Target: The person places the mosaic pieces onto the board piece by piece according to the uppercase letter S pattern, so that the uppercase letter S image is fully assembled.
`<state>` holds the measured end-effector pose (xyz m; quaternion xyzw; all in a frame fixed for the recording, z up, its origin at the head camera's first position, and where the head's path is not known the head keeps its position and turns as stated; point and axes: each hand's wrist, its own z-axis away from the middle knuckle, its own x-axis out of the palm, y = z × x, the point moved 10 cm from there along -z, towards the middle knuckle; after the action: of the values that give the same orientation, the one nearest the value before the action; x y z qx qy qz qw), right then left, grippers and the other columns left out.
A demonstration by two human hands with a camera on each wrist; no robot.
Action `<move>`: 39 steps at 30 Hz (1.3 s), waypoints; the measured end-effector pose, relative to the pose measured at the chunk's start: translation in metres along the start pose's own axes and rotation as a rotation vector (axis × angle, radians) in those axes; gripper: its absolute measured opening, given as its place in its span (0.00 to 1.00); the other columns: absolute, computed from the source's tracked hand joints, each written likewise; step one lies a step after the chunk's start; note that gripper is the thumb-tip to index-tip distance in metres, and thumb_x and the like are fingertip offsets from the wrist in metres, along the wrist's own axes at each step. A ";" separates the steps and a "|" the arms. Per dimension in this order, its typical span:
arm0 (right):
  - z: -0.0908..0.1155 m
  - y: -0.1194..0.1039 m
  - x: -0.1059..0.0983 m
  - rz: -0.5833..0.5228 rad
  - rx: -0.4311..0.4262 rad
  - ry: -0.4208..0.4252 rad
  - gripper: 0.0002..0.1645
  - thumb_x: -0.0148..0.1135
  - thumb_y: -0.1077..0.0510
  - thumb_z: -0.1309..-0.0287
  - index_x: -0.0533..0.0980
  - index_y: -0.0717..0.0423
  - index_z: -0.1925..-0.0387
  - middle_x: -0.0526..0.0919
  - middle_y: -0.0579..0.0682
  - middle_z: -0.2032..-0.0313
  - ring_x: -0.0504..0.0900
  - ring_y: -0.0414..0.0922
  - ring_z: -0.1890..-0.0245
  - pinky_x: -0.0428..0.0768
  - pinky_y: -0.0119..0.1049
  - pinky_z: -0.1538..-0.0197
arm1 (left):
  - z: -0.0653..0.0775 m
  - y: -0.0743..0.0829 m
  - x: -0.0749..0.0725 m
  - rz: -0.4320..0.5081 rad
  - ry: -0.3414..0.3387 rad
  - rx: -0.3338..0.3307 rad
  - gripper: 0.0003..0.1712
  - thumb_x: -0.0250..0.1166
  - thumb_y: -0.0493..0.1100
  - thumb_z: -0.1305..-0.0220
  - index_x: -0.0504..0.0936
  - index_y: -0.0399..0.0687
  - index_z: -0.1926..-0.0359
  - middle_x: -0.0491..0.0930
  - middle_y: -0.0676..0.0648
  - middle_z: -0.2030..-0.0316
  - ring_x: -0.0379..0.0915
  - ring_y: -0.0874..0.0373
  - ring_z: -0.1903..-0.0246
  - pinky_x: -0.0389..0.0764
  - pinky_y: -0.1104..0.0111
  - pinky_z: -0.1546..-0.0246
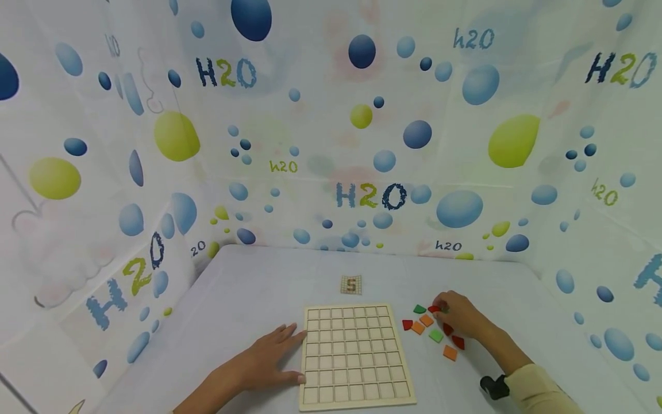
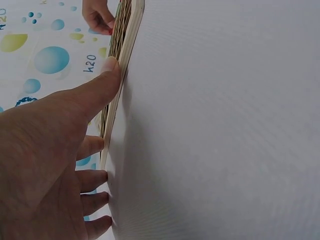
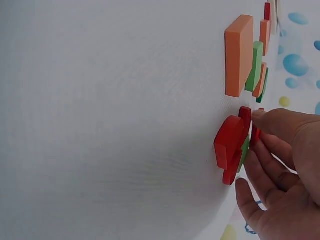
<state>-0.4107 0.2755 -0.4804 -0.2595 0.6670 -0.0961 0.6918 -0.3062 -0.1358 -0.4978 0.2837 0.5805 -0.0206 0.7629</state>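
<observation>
Pale sleeve [image 1: 540, 391] at the near right leads to the right hand [image 1: 459, 314], which pinches a red piece [image 1: 433, 309]. Other pieces [image 1: 450, 352], red, orange and green, lie loose around it on the surface [image 1: 248, 287], right of the board [image 1: 357, 356]. Left hand [image 1: 264, 359] rests with fingers spread, thumb and forefinger touching the board's left edge. Every cell looks bare: none filled so far, all pieces outside. Just beyond the far edge lies a small card [image 1: 351, 285].

left wrist: board [image 2: 128, 40] partly behind left hand [image 2: 50, 145] | head: sleeve [image 1: 540, 388] cropped below
</observation>
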 end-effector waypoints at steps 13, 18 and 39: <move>-0.007 -0.024 -0.001 -0.102 -0.012 0.050 0.13 0.71 0.62 0.34 0.81 0.61 0.51 0.83 0.50 0.57 0.81 0.48 0.55 0.87 0.46 0.49 | 0.001 0.001 -0.001 -0.005 0.013 0.001 0.57 0.66 0.79 0.41 0.63 0.57 0.19 0.57 0.38 0.18 0.51 0.32 0.20 0.60 0.33 0.26; -0.012 -0.046 0.004 -0.138 -0.041 0.051 0.11 0.72 0.64 0.36 0.82 0.60 0.53 0.83 0.49 0.59 0.81 0.47 0.56 0.86 0.45 0.49 | 0.001 0.001 -0.002 -0.003 0.010 -0.001 0.57 0.66 0.79 0.40 0.63 0.57 0.18 0.56 0.38 0.18 0.50 0.33 0.20 0.60 0.33 0.26; -0.014 -0.142 0.056 -0.220 -0.241 -0.044 0.08 0.73 0.65 0.39 0.83 0.63 0.58 0.82 0.51 0.61 0.79 0.43 0.61 0.82 0.35 0.58 | 0.000 0.003 -0.002 -0.008 0.009 0.002 0.57 0.66 0.78 0.40 0.63 0.56 0.19 0.57 0.38 0.18 0.51 0.32 0.20 0.60 0.33 0.26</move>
<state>-0.3892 0.1253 -0.4600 -0.4142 0.6259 -0.0850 0.6554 -0.3054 -0.1338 -0.4943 0.2825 0.5850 -0.0230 0.7599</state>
